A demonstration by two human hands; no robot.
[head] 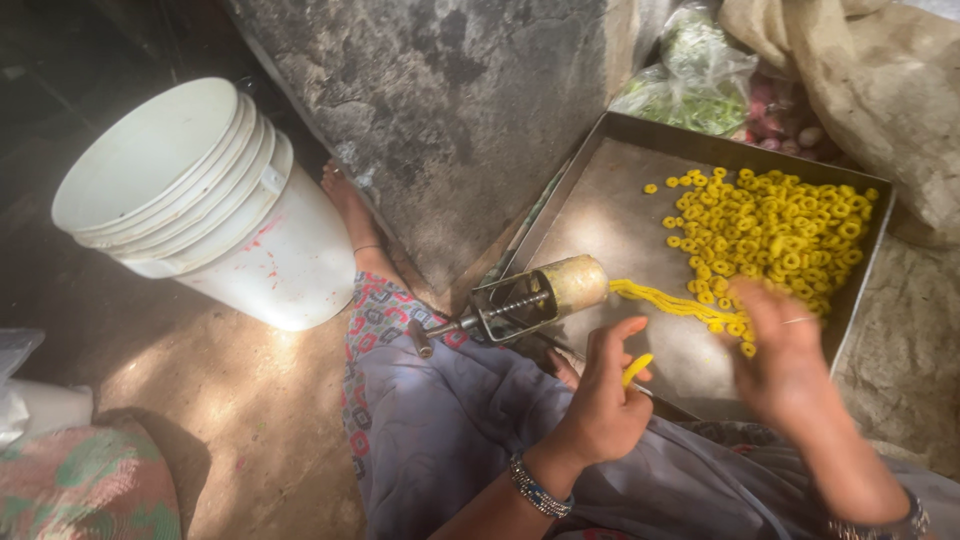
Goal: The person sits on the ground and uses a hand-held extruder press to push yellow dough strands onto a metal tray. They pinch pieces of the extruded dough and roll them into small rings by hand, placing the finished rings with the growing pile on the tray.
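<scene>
A person sits on the floor (230,400) beside a shallow metal tray (600,225), shaping yellow dough into small rings. The left hand (605,395) pinches a short dough strip (637,368) between thumb and fingertips, its grip pressed together around the piece, just above the near edge of the tray. The right hand (780,350), blurred, hovers over the tray's near right corner with fingers loosely curled; whether its grip holds anything cannot be told. A heap of finished dough rings (775,230) fills the far right part of the tray, and a long ribbon of dough (665,300) lies across the tray floor between the rings and the hands. A hand-cranked metal press (525,300), its barrel coated in dough, rests on the tray's left rim, its handle pointing toward the person's patterned clothing. A stack of white buckets (215,205) stands tilted on the floor to the left, well apart from the tray. A bare foot (345,200) shows beside the buckets. Plastic bags of greens (690,85) sit beyond the tray's far edge.
</scene>
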